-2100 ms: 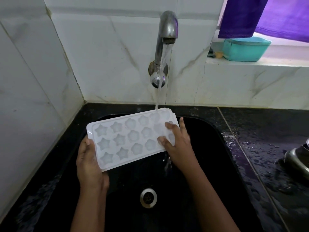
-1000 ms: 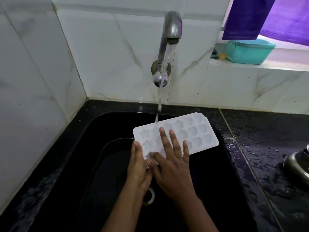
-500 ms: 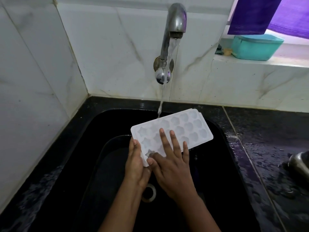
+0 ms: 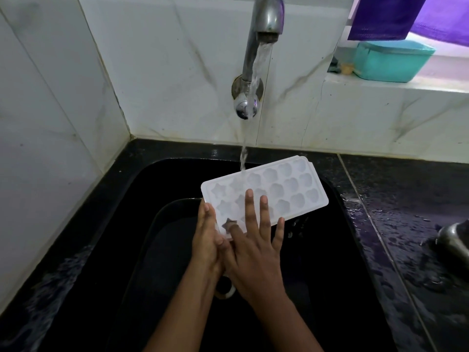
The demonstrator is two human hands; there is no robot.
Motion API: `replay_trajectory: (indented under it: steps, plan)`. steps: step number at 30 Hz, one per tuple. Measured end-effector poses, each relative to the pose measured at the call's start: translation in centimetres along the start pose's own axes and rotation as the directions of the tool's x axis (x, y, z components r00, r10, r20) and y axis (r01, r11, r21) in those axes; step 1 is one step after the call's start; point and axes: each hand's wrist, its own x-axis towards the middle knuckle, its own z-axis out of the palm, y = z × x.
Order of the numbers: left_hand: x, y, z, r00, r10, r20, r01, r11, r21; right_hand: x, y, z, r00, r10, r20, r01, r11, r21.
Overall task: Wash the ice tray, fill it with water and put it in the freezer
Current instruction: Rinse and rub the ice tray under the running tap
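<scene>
A white ice tray with star and flower moulds is held tilted over the black sink. Water runs from the steel tap onto the tray's upper left part. My left hand grips the tray's near left end, with fingers under it and the thumb on its edge. My right hand lies flat on top with fingers spread and straight. Its thumb tip presses into a star mould at the near corner.
White marble tiles form the back and left walls. The wet black counter extends to the right, with a steel vessel at its edge. A teal plastic box sits on the window ledge under a purple cloth. The drain shows below my wrists.
The tray shifted right under the stream since two seconds ago, and my left hand moved with its end. My right hand went from the tray's right end to lying flat on its left part.
</scene>
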Motion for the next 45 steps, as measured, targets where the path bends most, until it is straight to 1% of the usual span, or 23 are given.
replay_trajectory:
  steps: [3, 7, 9, 11, 13, 16, 18, 20, 23, 25, 28, 30, 33, 34, 36, 38, 39, 41, 42, 43, 45]
  plan:
    - [0.3, 0.0, 0.1, 0.999, -0.028, -0.028, 0.028, 0.999, -0.020, 0.3, 0.8, -0.1, 1.000, -0.027, 0.016, 0.027, 1.000, 0.003]
    - [0.1, -0.3, 0.1, 1.000, -0.023, 0.002, 0.023, 1.000, -0.005, 0.2, 0.3, -0.4, 0.999, 0.019, -0.045, -0.022, 0.998, -0.064]
    - [0.2, -0.2, -0.1, 1.000, -0.013, -0.002, 0.013, 1.000, -0.013, 0.0, -0.3, -0.2, 1.000, 0.012, -0.027, -0.013, 0.999, -0.033]
    - [0.4, 0.1, -0.2, 1.000, -0.008, -0.029, 0.007, 0.999, -0.034, 0.2, -0.1, -0.1, 1.000, -0.028, 0.007, 0.028, 1.000, 0.011]
    - [0.5, 0.1, -0.1, 0.999, -0.006, -0.038, 0.004, 0.998, -0.061, 0.5, 0.6, -0.3, 0.999, -0.044, 0.014, 0.044, 0.999, 0.003]
    - [0.2, 0.1, 0.3, 0.999, -0.018, -0.040, 0.016, 0.999, -0.029, 0.3, 0.4, -0.5, 0.999, 0.009, -0.051, -0.012, 0.999, -0.053]
    - [0.0, 0.1, 0.3, 1.000, -0.003, -0.010, 0.003, 1.000, -0.003, 0.1, -0.4, -0.3, 0.997, 0.034, -0.076, -0.039, 0.997, -0.065]
    - [0.0, 0.3, 0.2, 1.000, 0.018, 0.013, -0.018, 1.000, -0.006, 0.0, -0.9, -0.1, 0.998, 0.027, -0.050, -0.028, 0.999, -0.022]
    - [0.3, 0.7, 0.2, 0.999, 0.034, -0.027, -0.035, 0.998, -0.056, 0.4, 0.0, -0.3, 0.999, -0.038, -0.025, 0.039, 0.999, 0.031]
    - [0.2, 0.6, 0.6, 0.999, 0.034, -0.017, -0.035, 0.997, -0.069, 0.6, 0.3, -0.7, 0.998, -0.001, -0.062, 0.002, 1.000, 0.016]
    - [-0.2, 0.1, 0.6, 0.999, 0.045, 0.016, -0.044, 0.999, -0.024, 0.3, -0.4, -0.7, 0.995, 0.030, -0.092, -0.032, 0.999, -0.028]
    - [-0.3, 0.2, 0.5, 0.998, 0.054, 0.029, -0.054, 0.999, -0.007, 0.2, -0.7, -0.6, 0.999, 0.019, -0.042, -0.018, 0.999, 0.043]
    - [0.1, 0.3, 0.6, 0.999, 0.040, -0.021, -0.041, 0.998, -0.052, 0.7, 0.5, -0.9, 1.000, -0.014, -0.001, 0.014, 0.994, 0.106]
    - [0.1, 0.2, 0.7, 0.999, 0.035, -0.021, -0.037, 0.997, -0.069, 0.8, 0.7, -1.0, 1.000, 0.001, -0.016, 0.001, 0.995, 0.100]
    - [-0.1, -0.1, 0.8, 0.999, 0.031, 0.008, -0.030, 0.999, -0.043, 0.8, 0.3, -1.1, 0.997, 0.040, -0.062, -0.038, 0.998, 0.043]
    - [-0.3, -0.2, 0.6, 0.999, 0.041, 0.025, -0.041, 0.999, -0.003, 0.4, -0.4, -0.8, 0.998, 0.040, -0.043, -0.039, 0.999, 0.011]
    - [-0.3, -0.1, 0.5, 0.999, 0.043, 0.017, -0.043, 0.999, -0.003, 0.2, -0.5, -0.7, 1.000, 0.028, -0.005, -0.027, 0.999, 0.042]
    - [0.0, 0.3, 0.4, 0.999, 0.036, -0.020, -0.037, 0.999, -0.033, 0.5, 0.0, -0.9, 0.997, -0.012, 0.076, -0.001, 0.987, 0.160]
    - [0.1, 0.3, 0.5, 0.999, 0.034, -0.037, -0.036, 0.998, -0.048, 0.8, 0.5, -1.1, 0.996, -0.019, 0.089, 0.000, 0.978, 0.208]
    - [0.2, 0.2, 0.6, 0.998, 0.033, -0.044, -0.036, 0.998, -0.059, 1.0, 0.9, -1.3, 0.997, -0.007, 0.074, -0.010, 0.974, 0.228]
    - [0.0, -0.2, 0.9, 0.999, 0.025, -0.022, -0.026, 0.998, -0.054, 1.0, 0.8, -1.6, 0.999, 0.040, -0.008, -0.039, 0.987, 0.159]
